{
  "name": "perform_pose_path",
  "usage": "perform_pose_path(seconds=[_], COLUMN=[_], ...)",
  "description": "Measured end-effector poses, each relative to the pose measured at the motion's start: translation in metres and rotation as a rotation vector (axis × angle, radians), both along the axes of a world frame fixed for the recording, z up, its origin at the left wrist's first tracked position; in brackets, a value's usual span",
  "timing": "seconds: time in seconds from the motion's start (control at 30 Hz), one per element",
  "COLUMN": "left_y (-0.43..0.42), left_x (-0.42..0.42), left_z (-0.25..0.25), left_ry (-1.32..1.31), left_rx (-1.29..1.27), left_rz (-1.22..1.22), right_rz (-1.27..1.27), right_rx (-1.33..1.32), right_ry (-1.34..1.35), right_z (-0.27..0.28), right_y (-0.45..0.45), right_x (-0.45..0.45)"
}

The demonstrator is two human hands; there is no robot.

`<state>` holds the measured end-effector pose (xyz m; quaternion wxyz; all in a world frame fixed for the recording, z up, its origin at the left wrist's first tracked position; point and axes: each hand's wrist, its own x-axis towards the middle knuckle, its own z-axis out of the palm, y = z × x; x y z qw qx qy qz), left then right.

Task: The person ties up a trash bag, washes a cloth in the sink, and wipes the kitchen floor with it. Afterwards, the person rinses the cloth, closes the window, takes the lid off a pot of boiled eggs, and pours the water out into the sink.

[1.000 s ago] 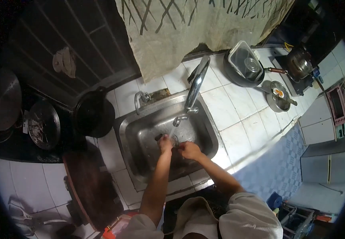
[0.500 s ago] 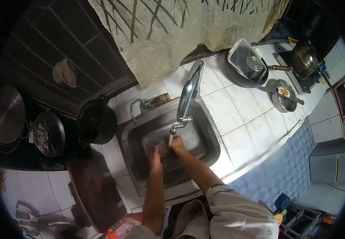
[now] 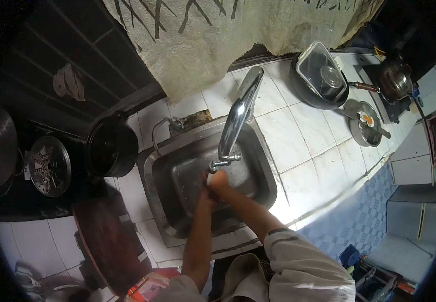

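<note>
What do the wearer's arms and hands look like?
Loose pale-grey cloth sleeves, left sleeve and right sleeve, end around the elbows; the right has a visible hem. Forearms bare. No watch or gloves visible on left hand or right hand, both partly hidden.

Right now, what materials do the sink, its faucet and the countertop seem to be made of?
Sink: probably stainless steel with a dull satin finish; its grey surface gives only soft highlights.
Faucet: apparently polished chrome plating, from its sharp, mirror-like reflections; whether metal or plastic lies beneath, I cannot tell.
Countertop: white tiles, likely glazed ceramic, given the joint lines and bright glare.
</note>
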<state>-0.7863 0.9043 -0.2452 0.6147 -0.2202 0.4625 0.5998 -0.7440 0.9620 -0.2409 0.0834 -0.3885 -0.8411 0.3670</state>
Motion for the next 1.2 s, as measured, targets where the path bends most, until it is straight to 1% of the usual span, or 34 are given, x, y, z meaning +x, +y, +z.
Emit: perform_pose_path(seconds=[0.03, 0.07, 0.13, 0.23, 0.27, 0.3, 0.33, 0.4, 0.43, 0.47, 0.5, 0.57, 0.6, 0.67, 0.7, 0.73, 0.77, 0.8, 0.87, 0.9, 0.93, 0.97, 1.0, 1.03, 1.07, 1.1, 1.17, 1.2], left_y=[0.001, 0.002, -0.002, -0.012, -0.013, -0.026, -0.041, -0.047, -0.034, -0.026, -0.024, -0.021, -0.023, -0.025, -0.026, -0.024, -0.023, -0.022, -0.022, -0.023, -0.028, -0.037, -0.041, -0.038, -0.036, -0.034, -0.03, -0.028], left_x=[0.0, -0.001, 0.0, 0.004, 0.007, -0.003, -0.012, -0.015, -0.009, -0.002, 0.004, 0.012, 0.013, 0.013, 0.013, 0.012, 0.01, 0.007, 0.002, 0.003, -0.005, -0.017, -0.024, -0.024, -0.023, -0.021, -0.018, -0.016], left_z=[0.002, 0.005, 0.014, 0.029, 0.033, -0.001, -0.037, -0.036, 0.005, 0.032, 0.036, 0.04, 0.036, 0.028, 0.024, 0.024, 0.027, 0.029, 0.05, 0.072, 0.054, 0.019, -0.008, -0.017, -0.016, -0.015, -0.01, -0.008], left_ry=[0.007, 0.017, 0.025, 0.067, 0.109, 0.24, 0.379, 0.645, 0.626, 0.592, 0.587, 1.076, 1.074, 1.404, 1.404, 1.2, 0.995, 0.996, 0.945, 0.805, 0.803, 0.433, 0.062, 0.061, 0.044, 0.014, -0.003, -0.003], left_rx=[-0.005, -0.01, -0.03, -0.092, -0.109, -0.016, 0.072, 0.259, -0.021, -0.299, -0.302, -0.333, -0.333, -0.147, -0.144, -0.089, -0.036, -0.038, -0.434, -0.213, -0.21, -0.067, 0.074, 0.098, 0.101, 0.098, 0.087, 0.081], left_rz=[0.001, 0.004, 0.009, 0.013, 0.008, -0.093, -0.177, -0.358, -0.201, -0.041, -0.037, -0.192, -0.191, -0.273, -0.275, -0.147, -0.022, -0.025, -0.035, -0.07, -0.069, -0.006, 0.054, 0.06, 0.064, 0.059, 0.059, 0.059], right_rz=[0.009, 0.007, -0.03, -0.049, -0.051, -0.046, -0.053, -0.048, -0.156, -0.264, -0.258, -0.12, -0.118, 0.082, 0.078, 0.221, 0.361, 0.359, 0.276, 0.276, 0.336, 0.395, 0.394, 0.428, 0.462, 0.462, 0.453, 0.454], right_rx=[0.035, 0.035, -0.005, 0.049, 0.062, 0.066, 0.081, 0.099, 0.108, 0.116, 0.117, 0.152, 0.153, 0.135, 0.135, 0.12, 0.104, 0.102, -0.445, -0.444, -0.367, -0.289, -0.287, -0.348, -0.408, -0.406, -0.217, -0.218], right_ry=[-0.078, -0.082, 0.002, -0.066, -0.169, -0.281, -0.326, -0.368, -0.397, -0.431, -0.435, -0.523, -0.525, -0.356, -0.357, -0.11, 0.141, 0.142, -0.186, -0.186, -0.111, -0.037, -0.042, 0.124, 0.291, 0.286, 0.384, 0.38], right_z=[-0.001, 0.004, 0.014, -0.01, -0.004, 0.003, -0.001, -0.014, -0.02, -0.023, -0.024, -0.014, -0.01, 0.015, 0.0, -0.026, -0.026, -0.026, 0.019, 0.022, 0.023, 0.025, 0.029, 0.035, 0.042, 0.049, 0.062, 0.069], right_y=[0.001, -0.011, -0.043, -0.004, 0.011, 0.019, 0.024, 0.031, 0.033, 0.033, 0.035, 0.04, 0.037, 0.029, 0.028, 0.028, 0.028, 0.029, 0.035, 0.032, 0.027, 0.022, 0.016, 0.009, 0.003, -0.003, -0.014, -0.022], right_x=[-0.002, 0.0, 0.0, 0.007, 0.004, 0.007, 0.014, 0.026, 0.032, 0.038, 0.041, 0.044, 0.045, 0.041, 0.036, 0.029, 0.024, 0.022, 0.018, 0.017, 0.018, 0.02, 0.022, 0.023, 0.024, 0.025, 0.026, 0.027])
